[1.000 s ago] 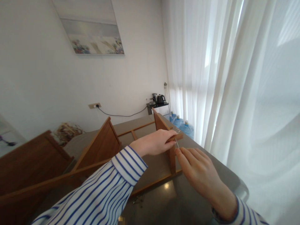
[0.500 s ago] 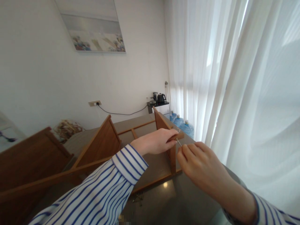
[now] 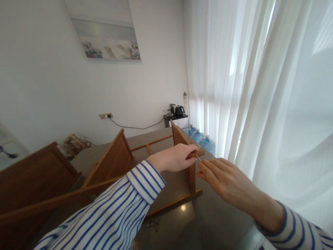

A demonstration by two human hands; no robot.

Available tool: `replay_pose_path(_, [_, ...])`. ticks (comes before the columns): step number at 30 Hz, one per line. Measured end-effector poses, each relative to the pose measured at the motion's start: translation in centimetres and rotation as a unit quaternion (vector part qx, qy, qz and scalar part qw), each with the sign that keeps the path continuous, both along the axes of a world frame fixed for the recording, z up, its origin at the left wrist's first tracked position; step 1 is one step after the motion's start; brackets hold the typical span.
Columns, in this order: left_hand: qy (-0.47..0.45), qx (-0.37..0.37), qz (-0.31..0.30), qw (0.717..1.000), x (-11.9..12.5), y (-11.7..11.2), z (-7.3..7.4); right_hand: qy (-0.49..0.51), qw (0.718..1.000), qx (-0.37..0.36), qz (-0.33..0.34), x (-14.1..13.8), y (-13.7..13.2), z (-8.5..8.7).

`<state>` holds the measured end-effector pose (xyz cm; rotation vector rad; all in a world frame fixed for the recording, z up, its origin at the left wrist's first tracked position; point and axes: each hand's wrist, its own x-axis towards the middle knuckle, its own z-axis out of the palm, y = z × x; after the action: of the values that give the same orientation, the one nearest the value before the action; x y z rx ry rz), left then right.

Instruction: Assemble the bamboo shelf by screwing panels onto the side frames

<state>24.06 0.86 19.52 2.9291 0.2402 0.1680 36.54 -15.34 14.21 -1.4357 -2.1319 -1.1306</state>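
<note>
My left hand [image 3: 178, 158] is closed around the end of a wooden rail [image 3: 200, 152] at the right end of a brown wooden frame with upright panels. From the rail's end a thin metal shaft [image 3: 198, 159] points toward my right hand [image 3: 225, 180]. The fingers of that hand are pressed together on the shaft's near end, straighter than a fist; any handle is hidden. Beneath the rail, a wooden upright [image 3: 192, 178] meets the frame's lower bar [image 3: 173, 204]. Several small screw-like metal pieces [image 3: 155, 221] lie on the dark table, partly blurred.
The frame's panels [image 3: 111, 159] rise at the left on the grey-brown table [image 3: 208, 222]. Behind stand a small cabinet [image 3: 180, 122] with a black kettle [image 3: 179, 110] and several blue water bottles [image 3: 207, 143]. White curtains [image 3: 221, 76] hang along the right.
My right hand's fingers have loosened from a curled fist to a straighter pinch at the shaft, and the wrist has turned. My left hand stays on the rail.
</note>
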Motion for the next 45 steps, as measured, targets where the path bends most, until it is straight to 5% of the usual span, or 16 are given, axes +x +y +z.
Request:
replay_pose_path(10, [0.068, 0.060, 0.101, 0.991, 0.6, -0.3, 0.8, 0.027, 0.999, -0.013, 0.021, 1.0, 0.7, 0.1])
replay_pose_path(22, [0.034, 0.029, 0.060, 0.997, 1.0, 0.6, -0.5, 0.137, 0.990, 0.024, 0.038, 0.6, 1.9, -1.5])
replay_pose_path(34, [0.060, 0.029, 0.048, 0.997, 0.9, 0.3, -0.1, 0.346, 0.928, 0.133, 0.042, -2.0, 3.2, -3.4])
replay_pose_path(45, [0.061, 0.042, 0.041, 0.996, 1.0, 0.7, -0.5, 0.442, 0.879, 0.176, 0.012, -3.3, 3.8, -4.0])
